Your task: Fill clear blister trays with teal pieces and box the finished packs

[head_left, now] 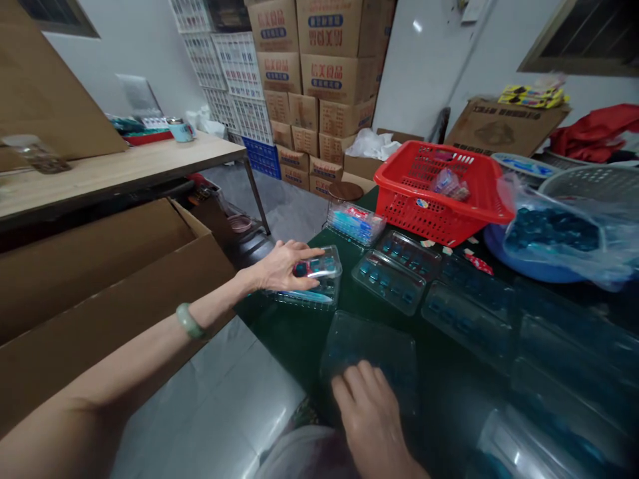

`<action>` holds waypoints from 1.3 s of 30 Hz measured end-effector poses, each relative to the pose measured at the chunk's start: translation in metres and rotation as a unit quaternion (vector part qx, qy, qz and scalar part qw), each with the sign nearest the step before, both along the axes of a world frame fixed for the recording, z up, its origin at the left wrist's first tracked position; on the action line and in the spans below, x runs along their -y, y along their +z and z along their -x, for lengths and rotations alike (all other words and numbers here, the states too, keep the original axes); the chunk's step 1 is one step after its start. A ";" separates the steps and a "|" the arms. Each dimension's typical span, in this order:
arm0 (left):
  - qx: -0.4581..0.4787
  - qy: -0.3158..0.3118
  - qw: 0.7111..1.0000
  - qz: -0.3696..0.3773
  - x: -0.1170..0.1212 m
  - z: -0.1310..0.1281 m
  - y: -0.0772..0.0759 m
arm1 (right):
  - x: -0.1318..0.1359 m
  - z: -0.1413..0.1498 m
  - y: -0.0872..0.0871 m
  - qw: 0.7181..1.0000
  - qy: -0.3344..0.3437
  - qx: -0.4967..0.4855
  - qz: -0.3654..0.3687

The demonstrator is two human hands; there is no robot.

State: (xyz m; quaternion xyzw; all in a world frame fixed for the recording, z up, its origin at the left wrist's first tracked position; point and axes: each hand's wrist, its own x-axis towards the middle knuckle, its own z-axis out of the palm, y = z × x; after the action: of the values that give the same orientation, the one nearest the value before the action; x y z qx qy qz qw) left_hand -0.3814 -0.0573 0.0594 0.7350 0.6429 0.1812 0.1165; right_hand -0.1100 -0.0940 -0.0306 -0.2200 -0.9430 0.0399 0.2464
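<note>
My left hand [287, 266] reaches out over the dark green table [299, 332] and lies on top of a stack of clear plastic packs [319, 283] with blue and red items inside; its fingers are stretched flat on the top pack. A green bangle [188, 320] sits on that wrist. My right hand [369, 406] rests low in front of me, fingers curled down on the near edge of an empty clear plastic tray [372, 346].
More clear trays with blue pieces [394, 276] cover the table. A red basket [439, 189] stands behind them, a bag of blue pieces [554, 229] at right. A large open cardboard box [100, 279] and a wooden table [114, 169] lie left; stacked cartons [319, 73] behind.
</note>
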 end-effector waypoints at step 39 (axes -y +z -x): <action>-0.177 -0.019 0.984 0.008 0.002 -0.010 -0.051 | -0.005 -0.001 -0.004 0.998 0.002 -0.009 0.056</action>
State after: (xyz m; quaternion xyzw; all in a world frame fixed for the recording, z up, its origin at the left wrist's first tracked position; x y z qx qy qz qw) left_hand -0.3710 -0.0592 0.0085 0.7664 0.6409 0.0412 0.0099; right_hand -0.1087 -0.0895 -0.0351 -0.2313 -0.9375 0.0953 0.2420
